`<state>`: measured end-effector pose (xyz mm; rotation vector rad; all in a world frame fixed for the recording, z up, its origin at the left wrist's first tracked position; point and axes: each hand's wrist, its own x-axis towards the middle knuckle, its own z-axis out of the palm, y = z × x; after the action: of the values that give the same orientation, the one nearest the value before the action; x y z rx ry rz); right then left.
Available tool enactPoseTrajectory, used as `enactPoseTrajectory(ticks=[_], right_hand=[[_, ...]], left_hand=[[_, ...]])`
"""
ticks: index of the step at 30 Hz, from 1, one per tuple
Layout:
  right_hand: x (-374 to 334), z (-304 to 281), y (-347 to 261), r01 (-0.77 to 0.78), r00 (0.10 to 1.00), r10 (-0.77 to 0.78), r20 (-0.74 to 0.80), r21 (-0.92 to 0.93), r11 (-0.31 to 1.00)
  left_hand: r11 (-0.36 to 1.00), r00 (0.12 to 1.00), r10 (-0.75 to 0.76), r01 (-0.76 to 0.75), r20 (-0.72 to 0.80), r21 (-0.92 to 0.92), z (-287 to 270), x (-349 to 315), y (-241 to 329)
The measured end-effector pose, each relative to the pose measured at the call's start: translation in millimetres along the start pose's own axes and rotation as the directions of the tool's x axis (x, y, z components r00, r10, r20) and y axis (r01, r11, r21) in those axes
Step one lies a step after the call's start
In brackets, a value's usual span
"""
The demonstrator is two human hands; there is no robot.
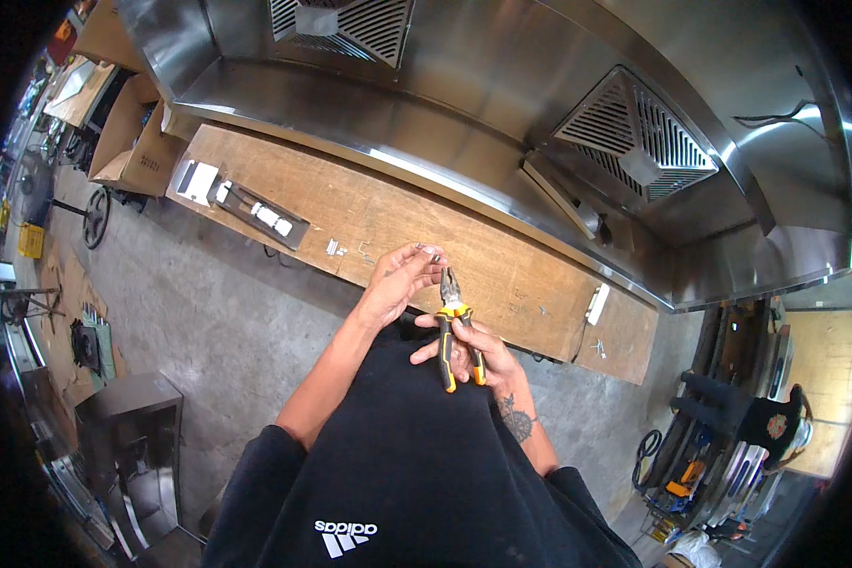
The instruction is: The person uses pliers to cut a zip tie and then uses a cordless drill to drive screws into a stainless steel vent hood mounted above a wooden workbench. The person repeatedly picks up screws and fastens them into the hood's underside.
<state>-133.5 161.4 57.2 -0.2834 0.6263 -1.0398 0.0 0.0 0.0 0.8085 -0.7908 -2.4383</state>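
Right hand (471, 355) grips the yellow-black pliers (455, 327) by the handles, frame centre, nose pointing up. Left hand (398, 282) pinches a small metal piece (432, 252), just upper left of the pliers' nose, above the wooden bench (350, 213).

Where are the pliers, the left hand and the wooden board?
pliers (453, 317): head view, on the pivot
left hand (396, 281): head view, on its back
wooden board (369, 213): head view, on its bare top
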Motion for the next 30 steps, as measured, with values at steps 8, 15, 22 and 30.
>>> enactPoseTrajectory(ticks=[8,15,22,30], right_hand=[[9.6,14.4,-8.3,0.029,0.986,-0.066,-0.153,-0.234,0.972],[10.4,14.7,-4.8,-0.011,0.995,-0.005,-0.096,-0.169,0.986],[11.6,16.9,-6.9,0.008,0.994,-0.026,-0.102,-0.168,0.986],[9.6,16.2,-5.7,0.025,0.986,-0.056,-0.154,-0.2,0.979]], left_hand=[[0.989,0.995,-0.053,0.041,0.08,0.139,-4.3,-5.1,25.7],[0.958,0.999,0.035,-0.039,0.016,0.285,8.6,-16.5,33.1],[0.918,0.997,0.071,-0.083,0.043,0.387,7.0,-18.8,33.6],[0.855,0.992,0.124,-0.122,0.031,0.504,7.3,-18.9,32.1]])
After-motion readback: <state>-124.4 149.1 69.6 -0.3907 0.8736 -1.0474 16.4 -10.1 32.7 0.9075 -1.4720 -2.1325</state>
